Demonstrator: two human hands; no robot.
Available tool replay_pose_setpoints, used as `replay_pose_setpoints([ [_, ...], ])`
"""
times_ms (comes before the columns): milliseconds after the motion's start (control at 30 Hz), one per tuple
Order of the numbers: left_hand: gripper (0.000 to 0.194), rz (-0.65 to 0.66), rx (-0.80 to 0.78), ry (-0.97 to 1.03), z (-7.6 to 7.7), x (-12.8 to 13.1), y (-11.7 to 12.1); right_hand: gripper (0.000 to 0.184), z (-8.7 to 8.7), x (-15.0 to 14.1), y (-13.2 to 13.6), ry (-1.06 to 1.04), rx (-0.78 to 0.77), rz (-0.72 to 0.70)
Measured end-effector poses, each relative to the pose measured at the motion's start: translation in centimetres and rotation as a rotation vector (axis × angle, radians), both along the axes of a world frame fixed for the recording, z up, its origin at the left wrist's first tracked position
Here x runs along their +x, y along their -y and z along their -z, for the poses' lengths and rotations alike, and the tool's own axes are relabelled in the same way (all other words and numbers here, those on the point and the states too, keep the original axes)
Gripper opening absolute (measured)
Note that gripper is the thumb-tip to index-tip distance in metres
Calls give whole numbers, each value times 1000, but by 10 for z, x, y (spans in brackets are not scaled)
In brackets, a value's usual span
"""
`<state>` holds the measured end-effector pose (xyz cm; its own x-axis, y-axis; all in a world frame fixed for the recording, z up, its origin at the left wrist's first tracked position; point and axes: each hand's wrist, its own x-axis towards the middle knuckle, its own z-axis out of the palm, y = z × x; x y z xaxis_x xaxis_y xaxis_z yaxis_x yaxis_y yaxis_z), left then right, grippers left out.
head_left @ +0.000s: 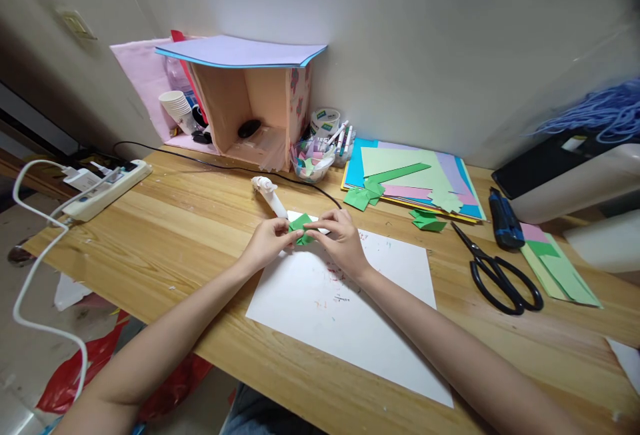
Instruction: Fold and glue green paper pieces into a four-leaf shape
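A small folded piece of green paper [302, 227] is pinched between both hands above the far left part of a white sheet [345, 328] with coloured marks. My left hand [267, 243] grips its left side with thumb and fingertips. On its right side, my right hand [341, 240] closes thumb and fingers on the paper. Just beyond the hands lies a white hot glue gun [270, 196], with a black cord running behind it. Parts of the green paper are hidden by my fingers.
Coloured paper sheets [400, 155] with green cutouts [364, 195] lie at the back right. Black scissors [500, 275] and a blue utility knife [505, 218] rest at right. An open box [250, 105] stands behind; a power strip [107, 188] sits at left.
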<state>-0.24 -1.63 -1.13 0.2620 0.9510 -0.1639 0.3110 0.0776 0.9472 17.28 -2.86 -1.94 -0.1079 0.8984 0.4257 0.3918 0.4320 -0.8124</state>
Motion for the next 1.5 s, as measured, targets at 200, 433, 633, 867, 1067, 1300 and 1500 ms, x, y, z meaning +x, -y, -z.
replay_pose_setpoints([
  [200, 36, 8, 41, -41, 1, 0, 0, 13, 3, 0, -3, 69, 17, -36],
  [433, 33, -15, 210, -119, 1, 0, 4, 12, 0, 1, -4, -1, -37, -81],
  [633, 29, -24, 273, -158, 1, -1, 4, 12, 1, 2, -5, 12, -22, -108],
  [867, 31, -55, 307, -153, 2, 0, 3, 13, 1, 2, -8, -90, -94, -76],
  [1067, 30, -112, 509, -196, -7, 1, 4, 21, 3, 4, -10, -312, -222, -84],
  [1300, 17, -19, 706, -174, -20, 14, 8, 22, 6, 7, -15, -541, -304, -116],
  [1500, 18, 5, 787, -145, -37, 48, 2, 23, 14, 11, -24, -776, -396, -198],
])
